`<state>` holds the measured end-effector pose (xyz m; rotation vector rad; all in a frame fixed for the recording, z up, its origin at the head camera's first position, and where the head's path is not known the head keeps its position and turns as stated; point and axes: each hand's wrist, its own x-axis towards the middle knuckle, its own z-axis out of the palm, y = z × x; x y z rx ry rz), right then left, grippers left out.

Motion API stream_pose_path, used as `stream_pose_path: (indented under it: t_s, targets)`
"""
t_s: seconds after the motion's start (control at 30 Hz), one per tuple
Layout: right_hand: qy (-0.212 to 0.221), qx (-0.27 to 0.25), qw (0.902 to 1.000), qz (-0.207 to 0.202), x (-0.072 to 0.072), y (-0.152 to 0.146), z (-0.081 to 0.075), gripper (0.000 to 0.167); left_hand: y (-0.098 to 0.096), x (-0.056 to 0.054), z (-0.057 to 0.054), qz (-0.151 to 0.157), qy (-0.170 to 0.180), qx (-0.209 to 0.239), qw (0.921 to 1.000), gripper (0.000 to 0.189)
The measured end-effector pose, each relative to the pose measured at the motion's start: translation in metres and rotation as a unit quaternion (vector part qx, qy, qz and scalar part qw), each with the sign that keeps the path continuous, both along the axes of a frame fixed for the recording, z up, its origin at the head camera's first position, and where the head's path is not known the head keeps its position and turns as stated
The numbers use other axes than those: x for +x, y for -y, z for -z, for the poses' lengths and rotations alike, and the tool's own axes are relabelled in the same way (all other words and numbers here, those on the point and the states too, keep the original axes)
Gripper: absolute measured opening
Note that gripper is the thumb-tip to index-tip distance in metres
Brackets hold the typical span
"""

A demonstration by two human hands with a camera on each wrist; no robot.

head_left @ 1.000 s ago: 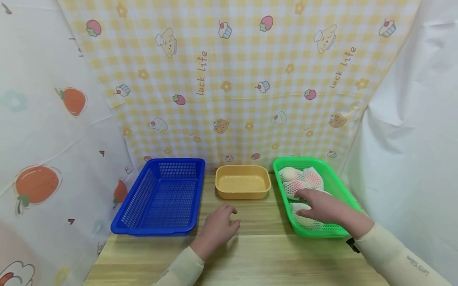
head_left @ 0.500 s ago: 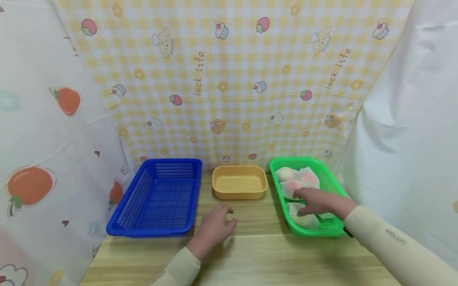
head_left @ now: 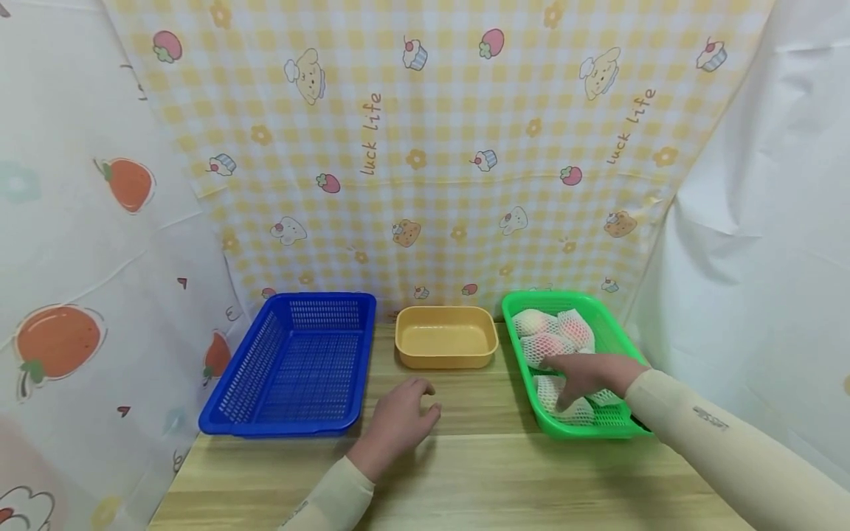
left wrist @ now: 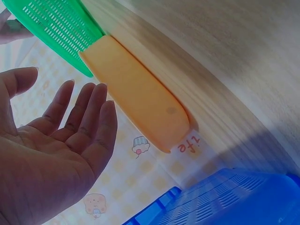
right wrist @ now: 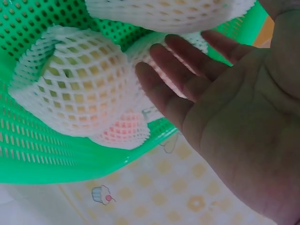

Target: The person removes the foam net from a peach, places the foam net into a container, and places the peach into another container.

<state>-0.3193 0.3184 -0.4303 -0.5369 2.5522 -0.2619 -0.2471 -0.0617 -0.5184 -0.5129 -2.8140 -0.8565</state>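
In the head view, a green basket [head_left: 620, 332] on the right holds several round, pink and pale yellow fruits in white foam net sleeves. My right hand [head_left: 591, 372] reaches into it from the right, fingers spread over a netted fruit [head_left: 558, 402] near the front. The right wrist view shows its fingers [right wrist: 171, 77] nearly straight beside the netted fruits, with nothing gripped; the thumb is hidden there. My left hand [head_left: 398, 424] is held loosely above the table, between the blue basket [head_left: 361, 383] and the yellow container [head_left: 448, 363]. Its palm [left wrist: 51, 164] holds nothing.
Both the blue basket on the left and the yellow container at the back middle have nothing in them. A wood-grain table [head_left: 465, 479] bears everything. Behind stands a yellow checked cloth [head_left: 438, 206], with white cloth on both sides.
My right hand has moved slightly left and lower toward the front netted fruit, its thumb coming down over it. The left hand has stayed in place.
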Motion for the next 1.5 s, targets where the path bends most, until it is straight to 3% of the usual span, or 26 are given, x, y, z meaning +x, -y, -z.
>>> stream_pose_path:
  t_s: [0.3, 0.8, 1.0, 1.2, 1.27, 1.4, 1.5]
  targets:
    - [0.022, 0.006, 0.9996, -0.015, 0.0, 0.003, 0.015, 0.09, -0.001, 0.0, -0.003, 0.005, -0.001, -0.004, 1.0, 0.026]
    - [0.026, -0.002, 0.9994, -0.024, -0.006, 0.0, 0.028, 0.061, -0.002, -0.001, -0.003, 0.009, -0.01, 0.0, 0.9999, 0.025]
    - [0.022, -0.012, 0.9995, -0.021, -0.005, -0.003, 0.031, 0.07, -0.002, -0.002, -0.002, 0.008, -0.004, 0.001, 1.0, 0.025]
    - [0.013, -0.02, 0.9993, -0.03, -0.003, -0.002, 0.034, 0.063, -0.002, -0.001, -0.002, 0.006, 0.0, 0.001, 1.0, 0.026]
    - [0.012, -0.021, 0.9992, -0.031, -0.003, -0.003, 0.033, 0.07, -0.002, -0.001, -0.003, 0.004, 0.0, 0.001, 1.0, 0.026]
    - [0.004, -0.02, 0.9993, -0.031, -0.002, -0.006, 0.025, 0.088, 0.0, -0.001, -0.003, -0.004, 0.0, 0.0, 1.0, 0.027]
    - [-0.012, -0.026, 0.999, -0.035, -0.002, -0.007, 0.012, 0.088, 0.001, -0.001, -0.003, -0.008, 0.002, 0.004, 1.0, 0.027]
